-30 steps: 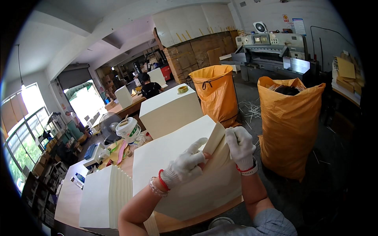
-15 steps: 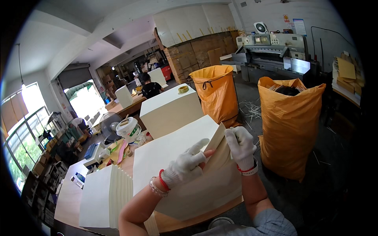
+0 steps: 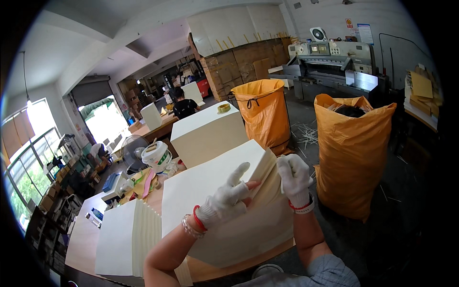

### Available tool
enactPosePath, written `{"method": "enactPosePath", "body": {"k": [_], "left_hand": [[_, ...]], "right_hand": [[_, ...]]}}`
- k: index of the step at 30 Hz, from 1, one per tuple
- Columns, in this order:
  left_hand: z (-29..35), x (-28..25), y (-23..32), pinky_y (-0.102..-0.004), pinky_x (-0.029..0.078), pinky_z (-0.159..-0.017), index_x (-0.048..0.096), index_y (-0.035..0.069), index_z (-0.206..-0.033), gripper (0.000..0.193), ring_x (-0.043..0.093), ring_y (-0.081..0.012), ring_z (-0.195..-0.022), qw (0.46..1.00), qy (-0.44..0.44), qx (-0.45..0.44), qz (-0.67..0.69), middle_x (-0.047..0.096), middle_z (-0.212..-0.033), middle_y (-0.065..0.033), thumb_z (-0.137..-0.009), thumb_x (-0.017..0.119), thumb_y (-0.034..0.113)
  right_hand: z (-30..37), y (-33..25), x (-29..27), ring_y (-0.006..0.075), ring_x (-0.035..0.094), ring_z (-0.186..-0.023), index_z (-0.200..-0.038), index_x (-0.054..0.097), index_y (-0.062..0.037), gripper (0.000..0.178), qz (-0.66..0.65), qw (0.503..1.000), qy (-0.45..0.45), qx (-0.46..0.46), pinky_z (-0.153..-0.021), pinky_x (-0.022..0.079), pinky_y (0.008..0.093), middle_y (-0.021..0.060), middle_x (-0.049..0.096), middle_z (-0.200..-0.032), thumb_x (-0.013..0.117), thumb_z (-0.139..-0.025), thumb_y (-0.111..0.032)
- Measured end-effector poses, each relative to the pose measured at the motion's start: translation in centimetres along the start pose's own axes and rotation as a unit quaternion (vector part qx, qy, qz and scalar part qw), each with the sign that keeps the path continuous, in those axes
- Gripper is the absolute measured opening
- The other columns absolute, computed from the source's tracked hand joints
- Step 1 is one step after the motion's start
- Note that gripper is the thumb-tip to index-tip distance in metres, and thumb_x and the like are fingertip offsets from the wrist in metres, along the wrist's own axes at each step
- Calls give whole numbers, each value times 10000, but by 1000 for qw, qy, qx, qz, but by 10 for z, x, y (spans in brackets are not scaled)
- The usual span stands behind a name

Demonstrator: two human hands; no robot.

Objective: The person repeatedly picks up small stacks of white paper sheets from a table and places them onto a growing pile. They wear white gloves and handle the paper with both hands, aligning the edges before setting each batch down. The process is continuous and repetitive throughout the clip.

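Green-labelled bucket (image 3: 156,158) set near the far edge of the bench (image 3: 83,248); left fingers (image 3: 252,184) spread against stacked paper (image 3: 205,182); right fingers (image 3: 290,167) curled, grip unclear.

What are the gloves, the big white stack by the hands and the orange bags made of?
The gloves look like dull knitted fabric, maybe cotton: the cuffs are ribbed. The big white stack is probably matte paper: thin layers show along its side. The orange bags seem to be slightly shiny plastic, perhaps woven: they crease and catch the light.
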State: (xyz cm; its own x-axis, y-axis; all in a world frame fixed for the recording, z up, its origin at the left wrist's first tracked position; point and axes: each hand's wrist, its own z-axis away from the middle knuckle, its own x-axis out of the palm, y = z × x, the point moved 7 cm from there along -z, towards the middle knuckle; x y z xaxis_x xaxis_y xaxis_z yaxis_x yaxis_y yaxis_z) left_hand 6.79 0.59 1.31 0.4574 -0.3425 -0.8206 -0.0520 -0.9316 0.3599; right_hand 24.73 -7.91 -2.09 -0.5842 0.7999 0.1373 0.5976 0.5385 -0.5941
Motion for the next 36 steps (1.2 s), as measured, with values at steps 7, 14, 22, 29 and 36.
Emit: {"method": "enactPosePath", "body": {"k": [7,14,22,29,36], "left_hand": [[2,9,-15,-406,497,-1007,668,43,-1045,320,582,-392,-1271,994,-38,-9,102,442,-1504,-296,-764,816,7],[3,3,-7,-408,481,-1027,687,63,-1099,376,543,-393,-1317,995,3,-35,98,406,-1541,-284,-763,857,76],[-5,6,2,-387,501,-990,692,38,-1136,359,601,-365,-1231,993,-85,-60,51,451,-1511,-263,-787,657,-39],[0,4,-2,-393,500,-1004,665,47,-1046,310,591,-374,-1242,998,-18,-14,61,406,-1535,-274,-770,806,34],[2,6,-11,-354,499,-1015,662,41,-1028,292,531,-373,-1336,993,-15,-51,102,337,-1580,-271,-765,731,-65]], "right_hand": [[0,-2,2,183,483,-576,-725,539,18,280,-2,1000,7,11,-552,391,355,74,492,-635,644,-973,-62],[0,-3,0,173,459,-574,-733,526,17,281,-6,1000,10,-8,-549,384,350,66,478,-633,634,-981,-63],[2,5,0,135,468,-574,-724,529,-3,284,-20,1000,9,10,-547,391,326,50,485,-630,669,-963,-65],[2,3,-1,133,473,-572,-734,544,6,270,-17,1000,9,17,-546,395,324,54,501,-629,653,-971,-65],[2,1,-1,143,482,-589,-749,561,12,249,-19,1000,6,16,-550,398,326,61,506,-648,658,-964,-64]]}}
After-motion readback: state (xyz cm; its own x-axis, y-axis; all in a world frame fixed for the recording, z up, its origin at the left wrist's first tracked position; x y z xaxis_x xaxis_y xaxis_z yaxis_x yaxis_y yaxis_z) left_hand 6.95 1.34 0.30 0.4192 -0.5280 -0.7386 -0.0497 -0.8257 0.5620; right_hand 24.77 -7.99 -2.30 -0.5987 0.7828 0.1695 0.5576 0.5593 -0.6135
